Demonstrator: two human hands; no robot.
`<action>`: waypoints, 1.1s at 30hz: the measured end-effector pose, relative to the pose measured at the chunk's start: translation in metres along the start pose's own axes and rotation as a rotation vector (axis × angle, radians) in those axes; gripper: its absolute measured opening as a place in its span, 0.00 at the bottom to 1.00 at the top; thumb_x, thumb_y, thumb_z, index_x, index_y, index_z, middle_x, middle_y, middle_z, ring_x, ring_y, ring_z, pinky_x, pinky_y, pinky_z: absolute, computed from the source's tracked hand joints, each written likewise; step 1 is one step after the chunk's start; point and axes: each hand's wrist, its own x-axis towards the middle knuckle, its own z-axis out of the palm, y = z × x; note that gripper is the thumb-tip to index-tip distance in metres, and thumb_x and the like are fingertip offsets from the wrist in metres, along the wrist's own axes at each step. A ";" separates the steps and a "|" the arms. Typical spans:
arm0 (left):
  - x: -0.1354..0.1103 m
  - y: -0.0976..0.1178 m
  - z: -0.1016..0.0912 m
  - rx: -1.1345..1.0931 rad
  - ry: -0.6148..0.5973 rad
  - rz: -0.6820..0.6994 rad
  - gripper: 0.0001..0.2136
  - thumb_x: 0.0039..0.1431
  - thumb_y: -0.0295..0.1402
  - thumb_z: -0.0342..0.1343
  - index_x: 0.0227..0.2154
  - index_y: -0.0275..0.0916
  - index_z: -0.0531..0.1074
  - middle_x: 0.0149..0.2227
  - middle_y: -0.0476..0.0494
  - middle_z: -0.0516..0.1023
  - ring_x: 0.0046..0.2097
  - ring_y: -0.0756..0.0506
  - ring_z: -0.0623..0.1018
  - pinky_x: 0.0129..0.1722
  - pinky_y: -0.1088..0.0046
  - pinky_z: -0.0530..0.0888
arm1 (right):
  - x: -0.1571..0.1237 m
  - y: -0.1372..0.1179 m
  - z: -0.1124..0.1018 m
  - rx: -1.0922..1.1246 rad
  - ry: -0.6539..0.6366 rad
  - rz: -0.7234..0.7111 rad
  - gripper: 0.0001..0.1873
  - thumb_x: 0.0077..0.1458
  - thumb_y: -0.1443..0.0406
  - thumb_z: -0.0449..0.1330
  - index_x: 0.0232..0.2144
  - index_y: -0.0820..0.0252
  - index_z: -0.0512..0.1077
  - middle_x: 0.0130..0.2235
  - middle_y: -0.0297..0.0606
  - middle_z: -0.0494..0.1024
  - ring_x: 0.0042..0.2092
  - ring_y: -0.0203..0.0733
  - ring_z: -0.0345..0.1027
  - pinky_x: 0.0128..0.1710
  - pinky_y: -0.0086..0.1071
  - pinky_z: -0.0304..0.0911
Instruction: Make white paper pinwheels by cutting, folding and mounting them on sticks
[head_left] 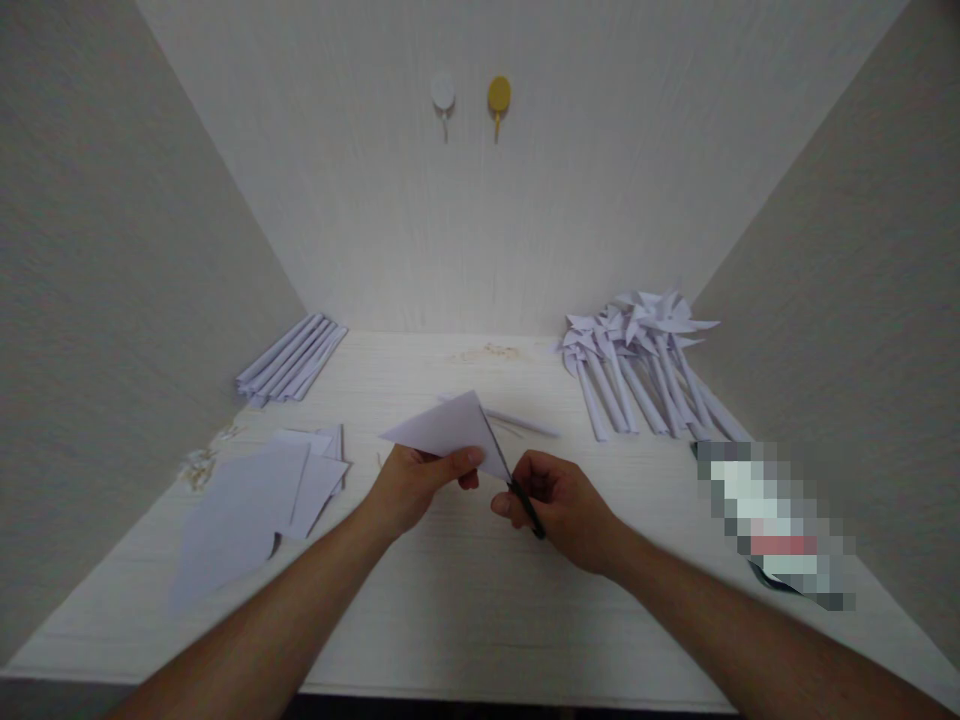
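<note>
Between the thumb and fingers of my left hand [435,480] is a folded white paper triangle [442,425], held above the table. My right hand [559,505] is closed around dark-handled scissors [531,510]. Their blades run along the right edge of the paper triangle, and part of them is hidden by it. Just behind the hands a thin white paper roll [525,422] lies on the table, partly covered by the triangle.
Paper pinwheels on rolled sticks [637,350] lie back right, and paper tubes [292,360] back left. Loose white sheets [240,510] lie left, near small tan-and-white pieces [199,468]. A blurred, dark-edged flat object [772,520] is right. Walls enclose the white table [450,620].
</note>
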 end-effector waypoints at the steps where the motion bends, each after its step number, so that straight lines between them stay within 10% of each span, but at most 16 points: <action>1: 0.000 0.000 0.001 0.001 -0.007 -0.004 0.12 0.46 0.38 0.72 0.21 0.37 0.77 0.19 0.48 0.77 0.24 0.49 0.74 0.28 0.72 0.72 | 0.000 0.000 0.000 0.001 0.007 -0.005 0.24 0.43 0.53 0.75 0.24 0.56 0.64 0.22 0.25 0.66 0.25 0.33 0.57 0.25 0.30 0.51; 24: 0.001 -0.011 -0.004 0.138 -0.071 -0.028 0.10 0.45 0.38 0.71 0.22 0.38 0.78 0.20 0.46 0.79 0.23 0.46 0.77 0.26 0.71 0.74 | 0.002 -0.007 -0.002 0.105 0.072 0.010 0.28 0.37 0.48 0.77 0.23 0.56 0.65 0.20 0.28 0.72 0.22 0.34 0.62 0.23 0.29 0.56; 33: 0.009 0.005 -0.020 0.341 0.379 0.159 0.12 0.49 0.38 0.71 0.16 0.41 0.77 0.22 0.47 0.80 0.28 0.46 0.78 0.33 0.71 0.76 | 0.013 0.004 -0.028 -0.295 0.187 -0.058 0.20 0.39 0.54 0.78 0.27 0.59 0.75 0.26 0.31 0.75 0.28 0.35 0.65 0.26 0.29 0.58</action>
